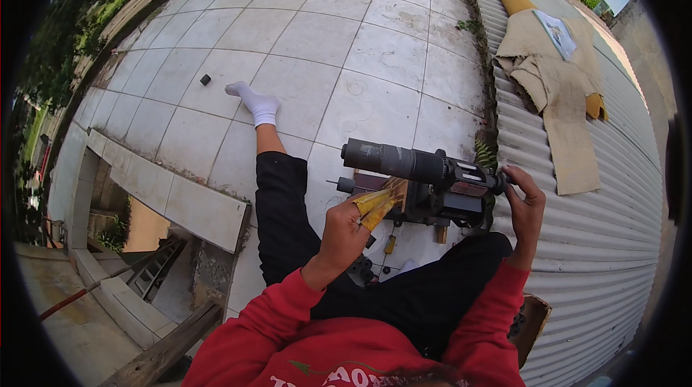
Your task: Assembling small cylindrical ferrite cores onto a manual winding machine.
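A black machine (461, 188) with a long ribbed cylinder (386, 160) on top lies between my legs. My left hand (342, 235) is beside its front, below the cylinder. Worn yellow coverings (376, 205) sit over its thumb and finger, which come together near a brown wooden part (400, 191); what they pinch, if anything, is hidden. At the machine's right end, my right hand (526, 203) has its fingers and thumb closed round a small dark knob (507, 181). A thin rod sticks out from a small dark cylinder (346, 185) at the machine's left.
A small black block (206, 80) lies on the white tiled floor (303, 33). Corrugated roofing (562, 257) runs along the right, with brown cardboard (569, 127) on it. Several dark round pieces (360, 268) and a yellow-handled tool (390, 244) lie between my legs. A low ledge (187, 207) borders an opening at left.
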Demonstrator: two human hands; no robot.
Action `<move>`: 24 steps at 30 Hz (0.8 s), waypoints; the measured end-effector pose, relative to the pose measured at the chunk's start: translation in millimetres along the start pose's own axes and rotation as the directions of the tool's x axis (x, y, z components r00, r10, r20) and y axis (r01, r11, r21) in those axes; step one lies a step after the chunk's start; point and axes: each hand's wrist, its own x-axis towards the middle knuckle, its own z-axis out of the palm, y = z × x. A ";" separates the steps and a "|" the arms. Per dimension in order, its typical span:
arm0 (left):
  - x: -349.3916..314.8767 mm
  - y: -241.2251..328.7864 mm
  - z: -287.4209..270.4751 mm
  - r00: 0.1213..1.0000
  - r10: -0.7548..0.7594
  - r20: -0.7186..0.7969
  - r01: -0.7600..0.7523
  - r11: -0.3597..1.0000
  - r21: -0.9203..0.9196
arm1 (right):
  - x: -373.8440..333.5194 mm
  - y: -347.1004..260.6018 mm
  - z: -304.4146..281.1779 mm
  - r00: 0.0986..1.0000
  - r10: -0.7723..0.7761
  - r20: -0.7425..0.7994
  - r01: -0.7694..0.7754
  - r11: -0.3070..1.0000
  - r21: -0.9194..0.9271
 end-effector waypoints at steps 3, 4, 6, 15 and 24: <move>-1.2 3.1 2.4 1.000 -0.011 0.016 0.011 1.000 0.013 | 18.2 19.7 11.3 1.000 -0.004 -0.010 0.004 1.000 -0.030; -2.1 2.4 2.1 1.000 -0.003 0.014 0.002 1.000 0.012 | 21.4 25.7 17.5 0.999 0.045 0.023 -0.044 0.999 -0.017; -3.7 2.2 0.8 1.000 -0.001 0.008 0.001 1.000 0.007 | 21.6 33.9 30.4 0.993 0.096 0.074 -0.099 0.994 0.037; -2.4 0.7 2.2 1.000 -0.009 0.029 0.009 1.000 -0.007 | -64.7 48.9 32.6 0.987 0.152 0.050 -0.151 0.988 -0.022; -3.3 1.5 1.3 1.000 -0.025 0.016 0.026 0.999 -0.029 | -44.1 -9.0 -5.8 0.995 0.100 0.004 -0.100 0.993 0.071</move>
